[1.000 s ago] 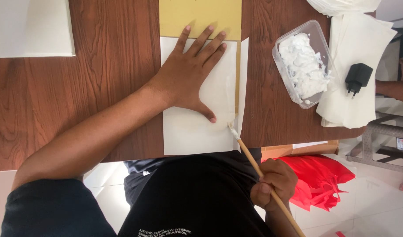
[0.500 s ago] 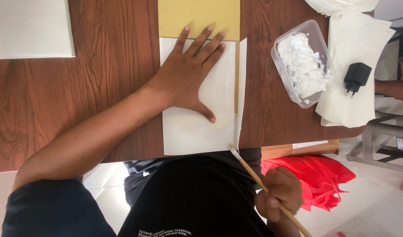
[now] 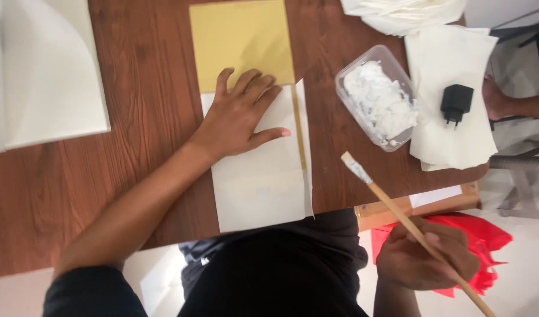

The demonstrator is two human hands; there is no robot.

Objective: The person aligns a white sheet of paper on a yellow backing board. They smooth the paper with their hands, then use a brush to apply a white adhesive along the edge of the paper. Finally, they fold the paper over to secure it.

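We see the right hand (image 3: 425, 258) closed around the lower part of a long, thin wooden brush stick (image 3: 410, 226), low at the right, off the near edge of the brown wood-grain tabletop (image 3: 146, 105). The stick's long axis runs on a diagonal, from the grip up and to the left, and its white-coated tip (image 3: 354, 166) points toward the near end of the clear plastic tub of white paste (image 3: 378, 103), which lies just up and right of the tip, apart from it. To the left of the tip lies the white paper sheet (image 3: 263, 188), its long axis running away from us, with a narrow tan strip (image 3: 299, 126) showing along its right edge (the side nearer the brush). The left hand (image 3: 240, 117) lies flat and spread on this sheet, gripping nothing, fingertips reaching onto the yellow paper sheet (image 3: 243, 41) beyond. The right hand is the nearer to both tub and strip.
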